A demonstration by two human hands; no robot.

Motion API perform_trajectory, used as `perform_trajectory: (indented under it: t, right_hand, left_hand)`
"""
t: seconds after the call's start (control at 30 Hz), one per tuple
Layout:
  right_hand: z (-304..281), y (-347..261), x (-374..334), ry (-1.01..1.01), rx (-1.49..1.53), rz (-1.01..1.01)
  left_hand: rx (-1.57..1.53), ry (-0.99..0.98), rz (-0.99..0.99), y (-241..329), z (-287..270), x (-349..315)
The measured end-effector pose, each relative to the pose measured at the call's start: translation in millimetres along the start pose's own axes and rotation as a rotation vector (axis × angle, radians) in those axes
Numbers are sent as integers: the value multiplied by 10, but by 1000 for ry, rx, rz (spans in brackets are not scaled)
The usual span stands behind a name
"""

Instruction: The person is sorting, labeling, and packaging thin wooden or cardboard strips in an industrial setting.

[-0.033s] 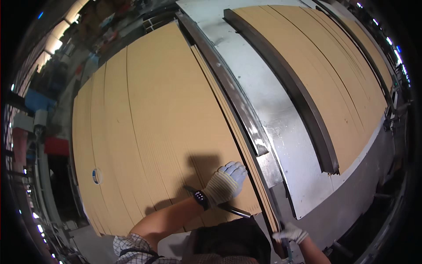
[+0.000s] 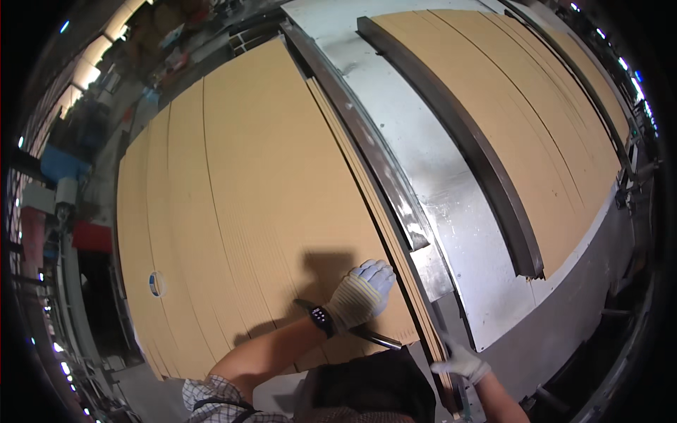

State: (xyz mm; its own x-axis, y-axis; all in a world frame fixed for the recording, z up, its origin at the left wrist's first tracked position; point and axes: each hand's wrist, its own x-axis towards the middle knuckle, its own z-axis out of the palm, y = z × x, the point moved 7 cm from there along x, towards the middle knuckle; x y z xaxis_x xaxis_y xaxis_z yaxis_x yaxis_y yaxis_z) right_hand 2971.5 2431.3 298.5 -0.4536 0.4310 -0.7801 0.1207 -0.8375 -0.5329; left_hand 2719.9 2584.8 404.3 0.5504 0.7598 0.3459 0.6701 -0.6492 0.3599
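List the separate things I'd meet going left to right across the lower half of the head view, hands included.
Red object → round blue-and-white item on the tan cardboard → dark watch → gloved left hand → gloved right hand → lower end of the dark curved rail.

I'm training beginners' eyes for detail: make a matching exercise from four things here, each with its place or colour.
1. left hand
2. right hand
3. watch
4. metal sheet

A. silver, showing between dark bars
B. at the left cardboard stack's near right corner
C. black, on the wrist
D. gloved, over the left cardboard stack's top

Pairs: 1-D; 2-B; 3-C; 4-A
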Motion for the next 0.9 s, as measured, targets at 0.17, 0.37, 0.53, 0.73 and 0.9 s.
perform_trajectory:
  t: [0.17, 0.37, 0.53, 0.73, 0.9]
  right_hand:
    - [41, -11, 290, 269, -369, -226]
    - [-240, 1104, -654, 242, -582, -83]
    - [-552, 2438, -1834, 297, -564, -15]
    - [-621, 3036, -3032, 431, -368, 268]
    - [-637, 3396, -3719, 538, -230, 414]
  left_hand:
    - [-476, -226, -275, 648, -164, 57]
    - [-1389, -500, -1032, 1877, 1335, -1382]
    - [-1343, -17, -976, 1548, 1743, -823]
    - [-1604, -206, -1436, 2871, 2474, -1251]
    - [-1712, -818, -1900, 3976, 3847, -2127]
